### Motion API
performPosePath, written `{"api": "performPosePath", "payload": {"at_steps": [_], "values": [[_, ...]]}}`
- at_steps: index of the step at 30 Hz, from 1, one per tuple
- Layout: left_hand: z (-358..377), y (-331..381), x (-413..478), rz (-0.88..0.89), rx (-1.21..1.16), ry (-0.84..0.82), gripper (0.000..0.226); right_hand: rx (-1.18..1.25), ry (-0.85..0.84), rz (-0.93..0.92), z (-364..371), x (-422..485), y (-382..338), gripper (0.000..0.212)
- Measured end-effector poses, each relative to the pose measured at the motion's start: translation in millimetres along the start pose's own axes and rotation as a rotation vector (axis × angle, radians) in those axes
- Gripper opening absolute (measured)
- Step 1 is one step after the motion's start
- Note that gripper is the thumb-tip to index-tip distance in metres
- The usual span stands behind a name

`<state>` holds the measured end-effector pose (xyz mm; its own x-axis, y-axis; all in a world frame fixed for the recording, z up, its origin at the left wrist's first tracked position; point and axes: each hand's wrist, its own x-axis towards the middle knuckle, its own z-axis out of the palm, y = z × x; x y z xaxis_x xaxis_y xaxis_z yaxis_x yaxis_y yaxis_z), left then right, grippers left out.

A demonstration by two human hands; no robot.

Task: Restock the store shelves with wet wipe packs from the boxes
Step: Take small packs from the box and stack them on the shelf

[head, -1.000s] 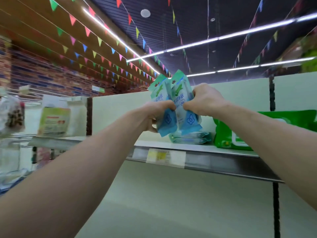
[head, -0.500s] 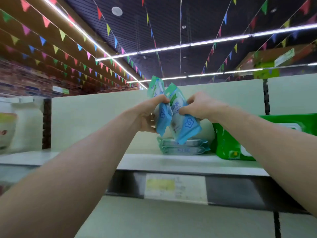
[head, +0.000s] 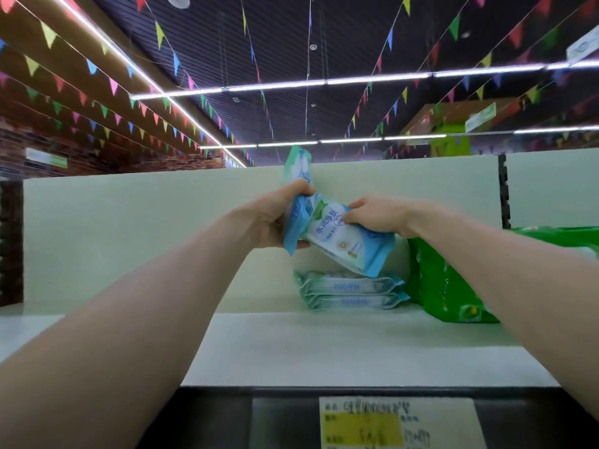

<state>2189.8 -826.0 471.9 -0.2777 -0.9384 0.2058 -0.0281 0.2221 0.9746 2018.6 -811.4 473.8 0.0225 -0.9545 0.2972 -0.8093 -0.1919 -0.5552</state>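
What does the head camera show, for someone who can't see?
The left hand holds one blue wipe pack upright; the right hand holds a tilted pack above two stacked packs on the shelf, beside a green pack.

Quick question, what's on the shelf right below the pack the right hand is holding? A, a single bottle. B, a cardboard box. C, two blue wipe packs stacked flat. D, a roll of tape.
C: two blue wipe packs lie stacked flat on the shelf just below the tilted pack that the right hand grips, beside a green pack.
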Motion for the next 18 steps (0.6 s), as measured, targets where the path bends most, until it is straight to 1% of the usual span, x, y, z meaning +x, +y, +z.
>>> {"api": "performPosePath", "payload": {"at_steps": [3,5,8,10,12,13,15,16,17,18], "values": [[3.2,-6.4,7.9,-0.034,-0.048,0.039,0.022,-0.208,0.095,-0.099,6.1,0.9,-3.0,0.03],[2.6,-9.2,9.3,-0.044,-0.056,0.08,0.017,-0.231,0.134,-0.149,6.2,-1.1,-5.5,0.04],[0.8,-11.9,7.0,-0.062,-0.049,0.129,0.013,-0.193,0.082,-0.17,7.3,-9.1,-7.4,0.069],[-0.5,-12.5,5.3,-0.069,-0.074,0.149,0.013,-0.283,0.055,-0.198,11.6,-14.4,-8.0,0.087],[-2.5,-12.9,4.7,-0.08,-0.115,0.15,0.015,-0.417,0.07,-0.22,16.7,-15.7,-8.4,0.098],[-2.9,-13.5,3.7,-0.087,-0.127,0.142,0.015,-0.485,0.073,-0.22,19.7,-14.1,-7.6,0.096],[-1.9,-15.4,1.5,-0.098,-0.102,0.124,0.015,-0.557,0.044,-0.195,22.4,-8.3,-3.3,0.076],[-0.6,-16.4,-0.3,-0.105,-0.061,0.12,0.017,-0.557,0.012,-0.167,21.9,-7.0,-1.0,0.065],[0.8,-17.2,-2.9,-0.111,-0.01,0.12,0.019,-0.548,-0.02,-0.14,20.5,-6.4,1.5,0.06],[1.3,-18.1,-4.4,-0.114,0.038,0.128,0.021,-0.536,-0.042,-0.124,19.1,-6.3,3.9,0.058]]}}
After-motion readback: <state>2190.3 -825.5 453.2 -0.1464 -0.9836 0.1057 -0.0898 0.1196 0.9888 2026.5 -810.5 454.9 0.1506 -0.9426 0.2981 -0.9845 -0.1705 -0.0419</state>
